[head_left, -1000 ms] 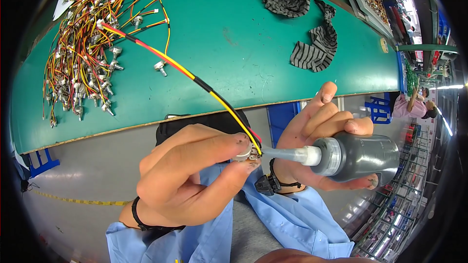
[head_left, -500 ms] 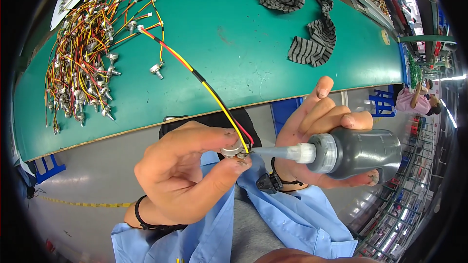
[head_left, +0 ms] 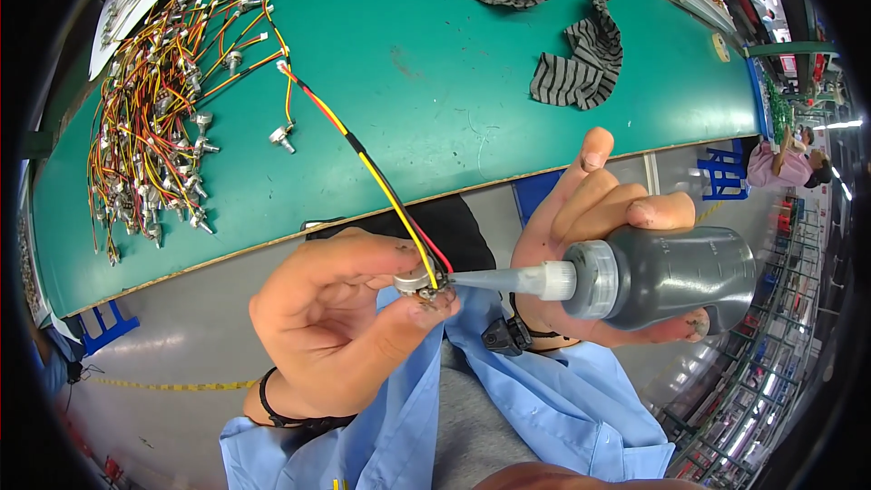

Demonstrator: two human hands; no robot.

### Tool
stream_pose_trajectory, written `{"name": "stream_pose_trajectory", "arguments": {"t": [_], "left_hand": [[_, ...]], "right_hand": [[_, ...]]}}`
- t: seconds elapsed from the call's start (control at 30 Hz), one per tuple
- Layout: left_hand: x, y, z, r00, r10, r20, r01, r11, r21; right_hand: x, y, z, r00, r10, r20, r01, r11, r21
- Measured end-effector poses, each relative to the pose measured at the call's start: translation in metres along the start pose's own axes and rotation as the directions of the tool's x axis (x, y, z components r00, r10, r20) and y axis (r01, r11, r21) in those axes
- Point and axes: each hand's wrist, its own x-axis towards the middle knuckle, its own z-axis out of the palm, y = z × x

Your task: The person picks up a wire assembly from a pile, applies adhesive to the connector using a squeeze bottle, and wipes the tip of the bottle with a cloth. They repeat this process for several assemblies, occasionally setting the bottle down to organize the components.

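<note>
Between its thumb and forefinger, my left hand (head_left: 331, 322) pinches a small round metal potentiometer (head_left: 413, 284). Red, yellow and black wires (head_left: 381, 183) rise from its terminals to a white connector (head_left: 282, 65) over the bench. My right hand (head_left: 581, 218) grips a squeeze bottle (head_left: 680, 277) of dark fluid, lying on its side with thumb and fingers around it. Its long tapered nozzle (head_left: 494, 279) points left, the tip at the potentiometer's terminals. Whether the tip touches them, and whether fluid comes out, I cannot make out.
On the green bench (head_left: 381, 118), a heap of wired potentiometers (head_left: 154, 127) lies at the left, with one potentiometer (head_left: 283, 138) apart from it. Striped grey cloths (head_left: 581, 63) lie at the far right. Blue stools (head_left: 723, 172) stand beyond the bench edge, and a person (head_left: 787, 161) in pink is far right.
The potentiometer and my left fingers have shifted slightly left, and the nozzle tip has followed. The connector end has moved a little right and down. Both grips stay the same.
</note>
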Motion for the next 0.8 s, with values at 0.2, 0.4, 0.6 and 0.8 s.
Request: {"name": "stream_pose_trajectory", "arguments": {"t": [0.2,0.4,0.6,0.8], "left_hand": [[0.0005,0.0021,0.0094,0.994,-0.070,-0.087,0.080,0.989,0.122],[0.0015,0.0016,0.0095,0.992,-0.082,-0.093,0.092,0.989,0.117],[0.0014,0.0038,0.0102,0.987,-0.120,-0.103,0.128,0.989,0.076],[0.0017,0.0054,0.0108,0.984,-0.159,-0.085,0.163,0.985,0.046]], "right_hand": [[0.0016,-0.0026,-0.0022,1.000,0.019,0.016,-0.019,1.000,-0.012],[0.0005,-0.0035,-0.0066,0.999,0.041,0.029,-0.040,0.999,-0.019],[-0.0001,-0.0024,-0.0056,0.999,0.041,0.014,-0.041,0.999,-0.020],[0.0003,-0.0039,-0.0055,0.999,0.044,0.015,-0.044,0.999,-0.006]]}}
